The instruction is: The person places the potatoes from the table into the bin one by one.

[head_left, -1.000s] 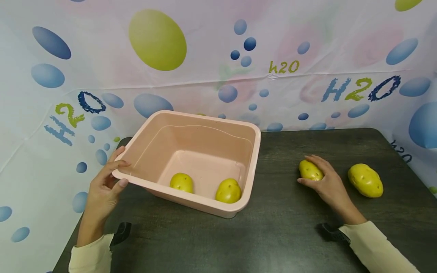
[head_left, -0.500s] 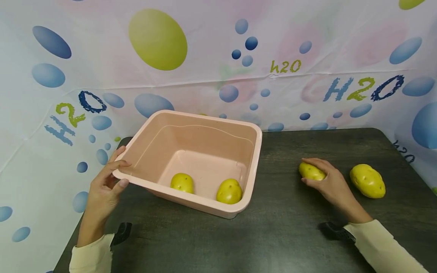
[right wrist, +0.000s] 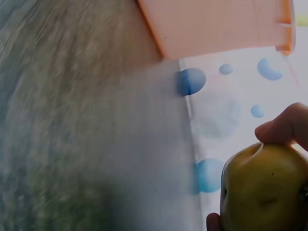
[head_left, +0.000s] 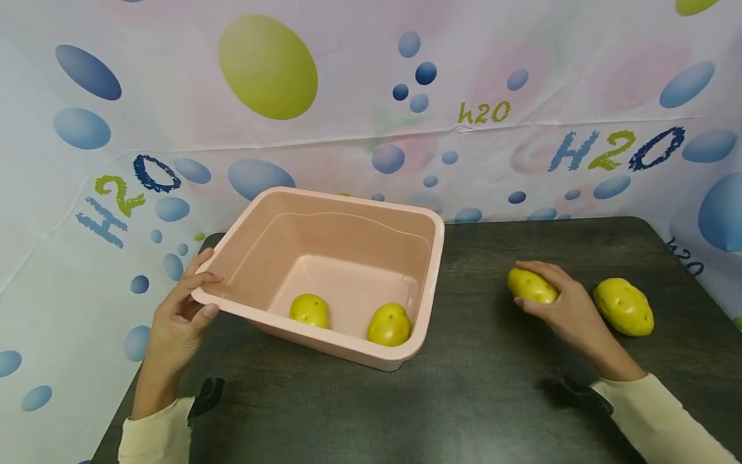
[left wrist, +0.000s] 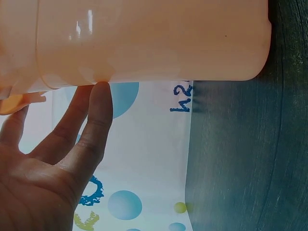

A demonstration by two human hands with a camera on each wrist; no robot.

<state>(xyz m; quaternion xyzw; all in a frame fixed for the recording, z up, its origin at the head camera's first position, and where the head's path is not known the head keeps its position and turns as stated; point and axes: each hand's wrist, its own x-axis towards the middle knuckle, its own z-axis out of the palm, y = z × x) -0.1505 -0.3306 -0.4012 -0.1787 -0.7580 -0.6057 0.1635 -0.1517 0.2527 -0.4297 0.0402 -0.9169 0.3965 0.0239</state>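
Observation:
A pale pink plastic basin [head_left: 348,222] stands on the dark table, left of centre in the head view. My left hand [head_left: 178,316] grips its left front corner, thumb outside and fingers over the rim. Two yellow potatoes lie in the basin: one potato [head_left: 310,310] near the front wall, another potato [head_left: 389,325] in the right front corner. To the right, my right hand [head_left: 565,309] holds a third potato [head_left: 532,285] between thumb and fingers. The right wrist view shows this held potato [right wrist: 264,187] up close. In the left wrist view, fingers [left wrist: 98,110] touch the basin's outer wall.
One larger yellow potato [head_left: 623,307] lies on the table just right of my right hand. The dark wood-grain table [head_left: 464,399] ends at a white sheet [head_left: 348,77] printed with coloured bubbles, hanging behind and at the left.
My right hand has shifted slightly right, and the potato it holds has turned and moved a little with it. The left hand and basin have stayed put.

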